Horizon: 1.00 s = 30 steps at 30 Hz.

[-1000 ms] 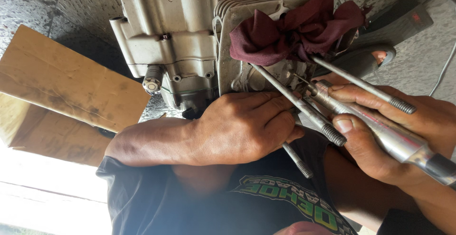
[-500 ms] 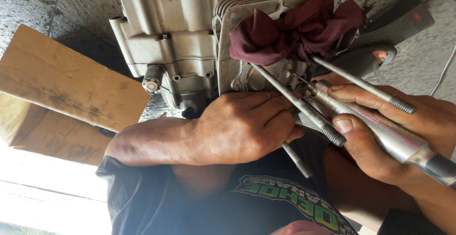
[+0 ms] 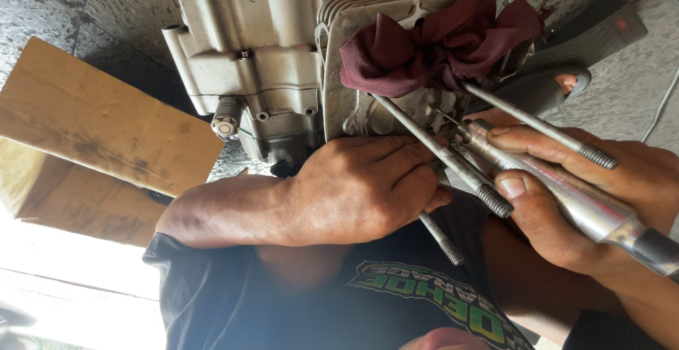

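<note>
A grey metal engine block (image 3: pixel 262 60) with a finned cylinder (image 3: pixel 353 74) stands in front of me on the stone floor. A dark red rag (image 3: pixel 438 39) is stuffed into the top of the cylinder. Long threaded studs (image 3: pixel 438 155) stick out of the cylinder toward me. My left hand (image 3: pixel 361 187) presses against the cylinder's base, its fingers curled around the studs. My right hand (image 3: pixel 566 194) grips a slim metal rotary tool (image 3: pixel 580 205) like a pen, its thin tip (image 3: pixel 447 120) against the cylinder face between the studs.
A brown cardboard box (image 3: pixel 92 145) lies at the left beside the engine. A dark flat case (image 3: pixel 594 28) and a white cable (image 3: pixel 661 102) lie at the right on the floor. My black printed shirt (image 3: pixel 396 300) fills the bottom.
</note>
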Each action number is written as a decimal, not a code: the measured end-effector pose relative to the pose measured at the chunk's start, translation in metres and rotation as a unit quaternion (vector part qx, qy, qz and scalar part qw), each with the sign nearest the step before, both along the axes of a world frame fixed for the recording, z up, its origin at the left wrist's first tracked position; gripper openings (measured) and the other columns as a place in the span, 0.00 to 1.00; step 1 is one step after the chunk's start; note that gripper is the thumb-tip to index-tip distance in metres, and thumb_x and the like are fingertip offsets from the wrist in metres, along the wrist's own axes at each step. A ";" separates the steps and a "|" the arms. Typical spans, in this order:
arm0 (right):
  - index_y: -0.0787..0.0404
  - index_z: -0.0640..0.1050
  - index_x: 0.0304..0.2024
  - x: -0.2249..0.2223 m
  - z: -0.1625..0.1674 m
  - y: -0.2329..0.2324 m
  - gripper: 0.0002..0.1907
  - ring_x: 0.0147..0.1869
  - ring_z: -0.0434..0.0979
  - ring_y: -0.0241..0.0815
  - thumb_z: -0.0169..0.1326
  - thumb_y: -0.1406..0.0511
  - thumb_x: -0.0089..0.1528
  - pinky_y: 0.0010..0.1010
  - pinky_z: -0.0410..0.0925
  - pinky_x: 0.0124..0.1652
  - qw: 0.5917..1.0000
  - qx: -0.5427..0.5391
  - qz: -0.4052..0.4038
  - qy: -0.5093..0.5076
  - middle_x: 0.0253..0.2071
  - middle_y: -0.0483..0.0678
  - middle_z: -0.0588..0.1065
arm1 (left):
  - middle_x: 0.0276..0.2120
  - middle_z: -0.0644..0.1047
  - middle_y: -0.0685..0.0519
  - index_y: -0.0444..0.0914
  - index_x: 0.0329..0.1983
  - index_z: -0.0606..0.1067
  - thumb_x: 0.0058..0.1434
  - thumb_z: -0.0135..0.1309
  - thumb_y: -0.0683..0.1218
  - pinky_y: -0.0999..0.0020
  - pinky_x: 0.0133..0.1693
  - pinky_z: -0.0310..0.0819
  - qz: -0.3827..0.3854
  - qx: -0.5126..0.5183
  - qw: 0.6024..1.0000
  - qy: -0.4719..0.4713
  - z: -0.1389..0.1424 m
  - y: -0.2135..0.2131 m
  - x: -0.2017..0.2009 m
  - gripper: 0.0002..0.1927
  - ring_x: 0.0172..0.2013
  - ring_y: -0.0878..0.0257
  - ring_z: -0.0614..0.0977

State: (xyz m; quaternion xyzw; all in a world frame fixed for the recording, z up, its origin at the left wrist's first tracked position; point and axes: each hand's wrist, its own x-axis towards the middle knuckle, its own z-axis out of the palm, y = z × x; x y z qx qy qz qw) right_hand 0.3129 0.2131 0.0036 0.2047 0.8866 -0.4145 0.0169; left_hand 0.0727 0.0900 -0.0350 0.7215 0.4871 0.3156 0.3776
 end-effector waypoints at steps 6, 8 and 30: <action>0.49 0.70 0.58 -0.001 0.003 -0.003 0.14 0.37 0.85 0.47 0.50 0.62 0.69 0.29 0.76 0.29 0.995 -0.061 -0.070 -0.047 0.44 0.61 0.80 | 0.42 0.81 0.44 0.34 0.38 0.76 0.67 0.65 0.51 0.63 0.38 0.85 -0.001 -0.001 1.000 -0.002 0.000 0.000 0.001 0.15 0.41 0.56 0.86; 0.47 0.70 0.60 0.001 0.000 -0.001 0.14 0.40 0.84 0.51 0.49 0.63 0.72 0.31 0.75 0.30 1.000 0.000 -0.004 0.010 0.47 0.63 0.80 | 0.42 0.81 0.44 0.34 0.38 0.76 0.67 0.65 0.51 0.63 0.38 0.85 -0.003 -0.003 1.000 -0.003 0.000 0.001 0.001 0.15 0.41 0.56 0.86; 0.49 0.68 0.62 -0.002 0.002 0.000 0.17 0.37 0.85 0.47 0.49 0.62 0.70 0.30 0.76 0.31 0.996 -0.044 -0.060 -0.050 0.44 0.59 0.81 | 0.43 0.81 0.44 0.35 0.38 0.76 0.67 0.65 0.51 0.62 0.39 0.85 0.000 -0.003 1.000 -0.003 -0.001 0.001 0.000 0.15 0.42 0.56 0.86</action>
